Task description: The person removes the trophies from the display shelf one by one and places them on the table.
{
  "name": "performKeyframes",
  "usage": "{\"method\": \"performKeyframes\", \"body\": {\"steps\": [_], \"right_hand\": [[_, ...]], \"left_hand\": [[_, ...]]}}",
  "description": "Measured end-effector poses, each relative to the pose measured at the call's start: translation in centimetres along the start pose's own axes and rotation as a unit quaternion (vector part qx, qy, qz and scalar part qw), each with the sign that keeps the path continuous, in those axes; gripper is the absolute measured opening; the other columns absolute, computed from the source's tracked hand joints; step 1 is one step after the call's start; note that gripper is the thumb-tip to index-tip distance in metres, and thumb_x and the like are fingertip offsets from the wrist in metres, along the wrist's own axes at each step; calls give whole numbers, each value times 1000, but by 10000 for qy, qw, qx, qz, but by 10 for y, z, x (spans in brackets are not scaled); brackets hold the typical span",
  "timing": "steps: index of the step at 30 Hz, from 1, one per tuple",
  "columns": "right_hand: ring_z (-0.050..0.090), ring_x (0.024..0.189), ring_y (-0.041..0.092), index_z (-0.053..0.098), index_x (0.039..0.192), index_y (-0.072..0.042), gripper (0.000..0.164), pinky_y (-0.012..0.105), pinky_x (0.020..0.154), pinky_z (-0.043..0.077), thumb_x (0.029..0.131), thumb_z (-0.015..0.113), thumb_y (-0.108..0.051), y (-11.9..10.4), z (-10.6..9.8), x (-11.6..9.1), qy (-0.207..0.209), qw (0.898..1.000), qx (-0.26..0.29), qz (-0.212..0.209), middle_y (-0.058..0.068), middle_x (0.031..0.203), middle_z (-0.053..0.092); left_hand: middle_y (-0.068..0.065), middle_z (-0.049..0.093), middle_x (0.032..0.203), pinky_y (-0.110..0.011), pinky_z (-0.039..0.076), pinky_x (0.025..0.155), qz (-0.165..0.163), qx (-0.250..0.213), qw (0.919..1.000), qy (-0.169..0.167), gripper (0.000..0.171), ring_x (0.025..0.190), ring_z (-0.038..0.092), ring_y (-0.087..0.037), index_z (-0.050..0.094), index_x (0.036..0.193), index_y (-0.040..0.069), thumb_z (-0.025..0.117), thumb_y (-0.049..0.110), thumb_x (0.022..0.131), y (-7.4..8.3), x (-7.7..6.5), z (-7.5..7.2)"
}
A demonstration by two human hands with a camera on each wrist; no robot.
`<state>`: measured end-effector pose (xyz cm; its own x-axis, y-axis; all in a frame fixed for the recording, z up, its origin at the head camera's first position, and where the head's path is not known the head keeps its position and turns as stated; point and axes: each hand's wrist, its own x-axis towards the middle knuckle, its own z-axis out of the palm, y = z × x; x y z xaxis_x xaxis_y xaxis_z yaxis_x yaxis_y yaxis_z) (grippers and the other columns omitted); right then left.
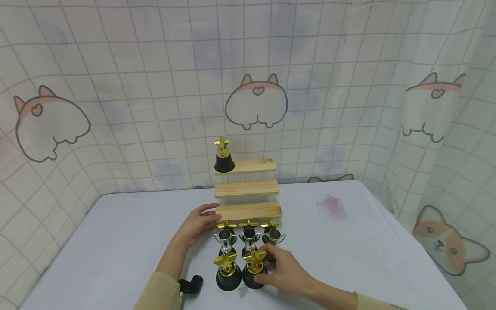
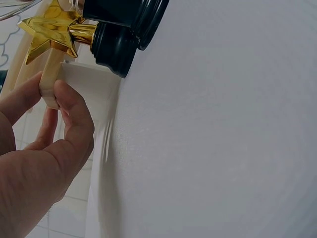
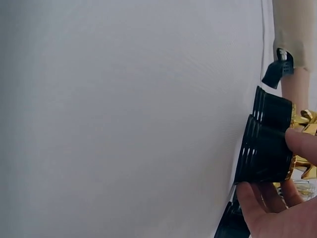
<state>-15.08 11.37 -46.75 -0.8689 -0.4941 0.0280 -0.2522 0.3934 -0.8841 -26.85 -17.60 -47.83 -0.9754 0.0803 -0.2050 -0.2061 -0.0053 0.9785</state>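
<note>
My left hand point(image 1: 199, 226) pinches the left end of the lowest wooden board point(image 1: 248, 212) of a three-step rack, thumb and fingers on either side of its edge. With thumb and fingers around its black base, my right hand point(image 1: 288, 269) holds a gold star trophy point(image 1: 251, 278) at the front right of the group. Beside it, on the left, stands another gold star trophy point(image 1: 228, 279). Behind these are three silver cup trophies point(image 1: 225, 236), and a row of three gold star trophies point(image 2: 52, 30) stands right before the rack.
A single gold star trophy point(image 1: 224, 161) stands on the left of the top board point(image 1: 255, 166). The middle board point(image 1: 246, 188) lies below. White cloth covers the table point(image 1: 329, 241), with a pink stain point(image 1: 333, 206) at right. A patterned curtain point(image 1: 162, 86) hangs behind.
</note>
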Motion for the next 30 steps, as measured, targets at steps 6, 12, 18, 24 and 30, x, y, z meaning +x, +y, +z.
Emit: {"method": "performKeyframes", "body": {"steps": [6, 12, 18, 24, 30], "right_hand": [[69, 98, 19, 63, 118, -10, 45, 31, 87, 58, 82, 89, -17, 1, 0, 1, 12, 10000, -72, -46, -3, 105, 67], [69, 94, 13, 63, 117, -11, 44, 31, 84, 58, 82, 89, -17, 2, 1, 2, 75, 9994, -212, -272, -6, 104, 68], [67, 93, 11, 64, 118, -10, 46, 30, 82, 58, 81, 89, -18, 1, 1, 3, 124, 9982, -463, -366, -6, 104, 68], [68, 98, 20, 62, 124, -8, 54, 32, 82, 58, 80, 90, -23, -1, -4, -4, 223, 9967, -704, -333, 0, 109, 69], [67, 98, 26, 64, 121, -7, 47, 35, 83, 58, 83, 88, -20, -6, -16, -16, 295, 9973, -473, -481, 5, 107, 68]], "left_hand": [[-21, 61, 129, -34, 58, 83, -48, -21, 10000, 4, 55, 101, 66, -23, 53, 143, 3, 75, 7, 93, 0, 2, 0], [-23, 60, 129, -34, 58, 82, -14, -4, 10000, -35, 55, 101, 66, -24, 51, 144, 1, 75, 8, 94, 0, 1, -1], [-22, 60, 129, -34, 57, 83, -28, 1, 10000, -39, 56, 101, 66, -22, 51, 144, 0, 75, 8, 94, -1, 0, -1], [-23, 60, 129, -35, 57, 84, -19, 19, 10000, -54, 57, 102, 66, -23, 51, 144, 1, 75, 9, 94, 0, 0, 0], [-22, 61, 128, -35, 57, 84, -3, 40, 10000, -47, 56, 102, 66, -24, 52, 143, 1, 76, 9, 93, 0, 1, 0]]}}
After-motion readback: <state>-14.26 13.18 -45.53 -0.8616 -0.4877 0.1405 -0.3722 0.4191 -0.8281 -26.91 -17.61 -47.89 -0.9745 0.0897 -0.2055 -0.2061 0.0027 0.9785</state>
